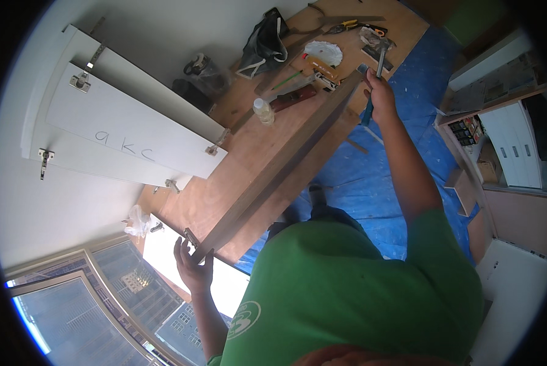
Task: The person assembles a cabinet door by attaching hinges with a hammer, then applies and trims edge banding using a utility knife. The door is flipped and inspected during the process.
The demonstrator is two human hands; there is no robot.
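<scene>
A long brown wooden board [273, 168] slants across the front of the worktable, from lower left to upper right. My left hand [194, 268] grips its near-left end, thumb and fingers on either side. Beyond those fingers is a small dark metal piece [191, 236], too small to make out. At the board's far end my right hand [380, 97] is closed round a hammer with a metal shaft [381, 63] and a teal handle [367, 112]. Right by that hand, a small metal piece [362, 68] shows at the board's tip; whether the hand also touches the board is unclear.
On the plywood worktable [212, 198] are a clear bottle [263, 111], a dark red hand plane [294, 97], a green pencil [287, 80], and a black bag [264, 46]. White door panels with hinges [127, 116] lean at left. Blue sheeting [371, 195] covers the floor.
</scene>
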